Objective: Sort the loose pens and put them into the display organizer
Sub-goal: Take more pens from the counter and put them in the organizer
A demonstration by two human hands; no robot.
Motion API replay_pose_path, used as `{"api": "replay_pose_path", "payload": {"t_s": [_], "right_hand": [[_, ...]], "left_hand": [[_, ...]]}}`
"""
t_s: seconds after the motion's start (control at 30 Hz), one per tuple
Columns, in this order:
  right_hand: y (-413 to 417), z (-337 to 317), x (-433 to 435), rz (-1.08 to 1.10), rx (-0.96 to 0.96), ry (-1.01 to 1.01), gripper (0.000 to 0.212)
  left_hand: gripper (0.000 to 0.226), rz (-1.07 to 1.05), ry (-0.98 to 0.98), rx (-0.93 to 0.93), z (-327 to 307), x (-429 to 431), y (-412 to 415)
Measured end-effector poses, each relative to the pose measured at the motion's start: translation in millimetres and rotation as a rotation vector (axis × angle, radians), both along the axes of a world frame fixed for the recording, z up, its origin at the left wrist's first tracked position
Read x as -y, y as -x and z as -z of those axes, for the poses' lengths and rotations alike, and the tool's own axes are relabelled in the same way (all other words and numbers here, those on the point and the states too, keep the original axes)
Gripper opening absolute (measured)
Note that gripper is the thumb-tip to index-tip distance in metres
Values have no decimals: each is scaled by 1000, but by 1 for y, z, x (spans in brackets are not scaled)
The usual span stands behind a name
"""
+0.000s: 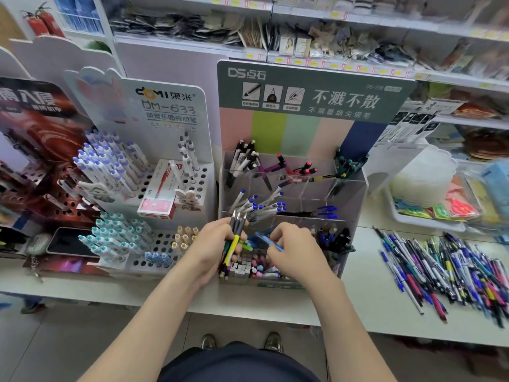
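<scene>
Your left hand [212, 249] is at the organizer's [355, 194] front-left corner, fingers curled tight round a bundle [234, 244] of pens that stands nearly upright, tips up; one pen in it has a yellow grip. Your right hand [294, 255] hovers over the organizer's front row, just right of the left hand, and pinches a blue pen [268, 239] that lies slanted, its free end pointing toward the bundle. The 2 hands are close but not touching.

Under your hands, the organizer's front row holds small pink and grey capped pieces [253, 264], with dark pens [333, 238] in its front-right cell. The middle row holds white pens with blue caps [264, 208], leaning left. The back row holds black-and-white pens [245, 158] at the left, red-tipped ones [303, 169] in the middle and dark green ones [347, 164] at the right.

The loose pile [454, 268] of mixed pens lies on the counter [358, 285], well to the organizer's right. To the organizer's left stands a white stand [203, 175] of capped pens, and farther left lies a phone [68, 242]. Behind the organizer rises its striped backboard [311, 92].
</scene>
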State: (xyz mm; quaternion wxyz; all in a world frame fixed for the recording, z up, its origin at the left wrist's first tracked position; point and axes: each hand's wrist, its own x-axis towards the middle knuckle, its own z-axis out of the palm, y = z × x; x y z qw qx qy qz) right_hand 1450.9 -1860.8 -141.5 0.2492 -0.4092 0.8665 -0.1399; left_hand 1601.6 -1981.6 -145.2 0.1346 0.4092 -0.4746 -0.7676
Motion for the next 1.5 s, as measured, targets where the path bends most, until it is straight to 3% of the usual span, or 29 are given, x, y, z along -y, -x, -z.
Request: {"api": "replay_pose_path", "payload": {"t_s": [0.17,0.3,0.5,0.57,0.63,0.83,0.93,1.07,1.13,1.2,1.3,1.4,1.5], "right_hand": [[-1,12,6,79,-47,233,31],[-7,14,9,87,-25,561,25],[-13,31,16,-115,-214,573,21],[-15,19,15,-23,-92,694,17],[-17,2,13,99,157,761,13],[-2,-32,6,219,536,683,6],[12,-40,0,291,579,776,8],[26,-60,-3,467,503,1220,9],[39,-72,-10,504,450,1343,10],[57,-77,-19,548,355,1283,12],[93,-68,-30,587,11,931,24],[119,-67,-38,572,-97,654,40],[136,-76,-45,508,-258,532,36]], "left_hand": [[32,-5,36,-22,6,1,-5],[31,-51,15,-90,5,-2,-10],[36,-84,58,-111,-1,-5,-10],[39,-13,116,-102,-3,-5,-11],[41,90,158,-104,-8,-7,-10],[42,344,253,-151,-28,-11,10],[42,400,266,-157,-41,-14,24],[35,457,342,-127,-48,-23,44],[31,418,375,-98,-48,-27,54],[31,367,390,-51,-48,-29,65],[34,325,355,-7,-49,-33,83],[37,306,369,14,-50,-37,99],[40,283,357,10,-52,-39,111]]}}
